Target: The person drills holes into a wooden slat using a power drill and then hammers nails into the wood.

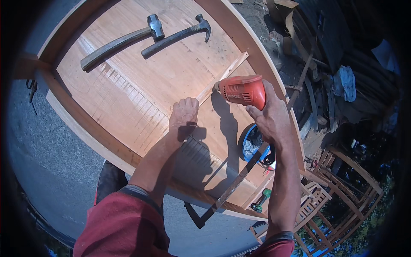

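My right hand (274, 117) grips a red Maktec power drill (240, 91). The drill lies nearly level in the picture, its chuck end at a narrow wooden batten (228, 71); the bit tip cannot be made out. My left hand (184, 114) is curled over the same batten, lower along it. The batten crosses the plywood panel (138, 86) inside a large frame of curved wooden rails (77, 112). Below my right hand sits a blue bowl (246, 146) of small metal pieces, and a long metal bar with a bent end (231, 183) passes beside it.
A sledgehammer (118, 45) and a claw hammer (175, 38) lie on the panel's upper part. A green power tool (261, 200) rests in the lower right corner. Slatted wooden chairs (314, 200) and scrap timber (308, 67) stand beyond the right rail. Grey pavement (64, 141) shows at left.
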Available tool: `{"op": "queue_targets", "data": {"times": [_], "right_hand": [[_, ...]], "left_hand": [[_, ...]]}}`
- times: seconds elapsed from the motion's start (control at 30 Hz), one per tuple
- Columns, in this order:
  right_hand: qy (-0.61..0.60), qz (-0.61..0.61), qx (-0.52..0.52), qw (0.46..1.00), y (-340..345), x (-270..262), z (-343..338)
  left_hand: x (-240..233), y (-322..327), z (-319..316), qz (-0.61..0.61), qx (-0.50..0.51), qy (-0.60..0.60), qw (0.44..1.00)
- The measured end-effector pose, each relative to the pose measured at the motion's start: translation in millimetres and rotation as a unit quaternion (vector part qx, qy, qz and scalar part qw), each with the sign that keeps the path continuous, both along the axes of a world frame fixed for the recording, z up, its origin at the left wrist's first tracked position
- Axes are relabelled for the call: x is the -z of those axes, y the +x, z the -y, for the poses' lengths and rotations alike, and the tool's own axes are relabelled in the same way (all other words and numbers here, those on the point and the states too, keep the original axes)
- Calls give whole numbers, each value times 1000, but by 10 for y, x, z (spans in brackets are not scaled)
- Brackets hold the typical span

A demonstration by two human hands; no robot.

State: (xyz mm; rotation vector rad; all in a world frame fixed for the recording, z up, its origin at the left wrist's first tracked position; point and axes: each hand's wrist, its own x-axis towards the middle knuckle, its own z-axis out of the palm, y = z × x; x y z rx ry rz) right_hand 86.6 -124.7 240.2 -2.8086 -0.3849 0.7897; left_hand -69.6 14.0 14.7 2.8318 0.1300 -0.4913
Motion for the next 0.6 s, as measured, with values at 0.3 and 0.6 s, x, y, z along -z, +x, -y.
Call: {"op": "queue_targets", "data": {"times": [0.3, 0.6], "right_hand": [[36, -178, 198, 963, 565, 3, 219], [-77, -54, -63, 994, -276, -51, -350]], "left_hand": [[-19, 40, 15, 6, 3, -9, 1000], [-45, 3, -81, -21, -4, -45, 999]]}}
